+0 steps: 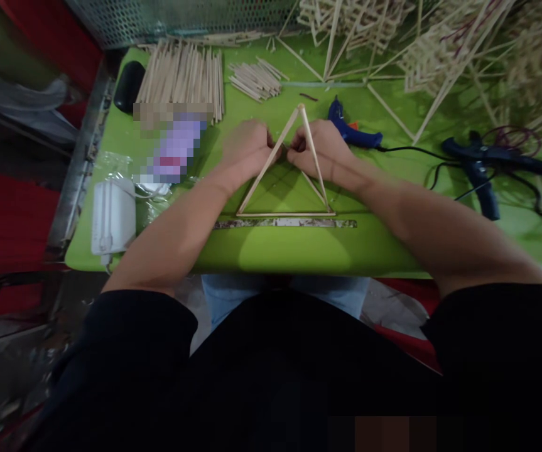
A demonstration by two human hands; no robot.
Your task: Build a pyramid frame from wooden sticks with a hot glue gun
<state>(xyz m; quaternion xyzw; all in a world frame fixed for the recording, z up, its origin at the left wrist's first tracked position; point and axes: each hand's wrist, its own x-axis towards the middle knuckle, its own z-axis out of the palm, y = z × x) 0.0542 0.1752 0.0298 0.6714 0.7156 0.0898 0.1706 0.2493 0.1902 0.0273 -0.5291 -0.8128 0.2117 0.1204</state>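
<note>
A triangular frame of thin wooden sticks (286, 215) stands on the green table, its peak pointing away from me and one bar lying near the table's front. My left hand (250, 147) is at its left side, with thumb and fingers pinched together just behind the left slanted stick. Facing it, my right hand (321, 150) is closed too, partly covered by the right slanted stick. The fingertips of both hands nearly meet inside the frame; whatever they pinch is too small or hidden to tell. Just in front of the frame lies a flat metal ruler strip (289, 223).
Loose sticks (181, 72) and a pile of shorter ones (255, 80) lie at the back left. A blue glue gun (353, 129) rests right of my hand, with a dark clamp-like tool (480, 169) and cables farther right. Stick lattices (440, 56) fill the back right; a white adapter (113, 216) sits left.
</note>
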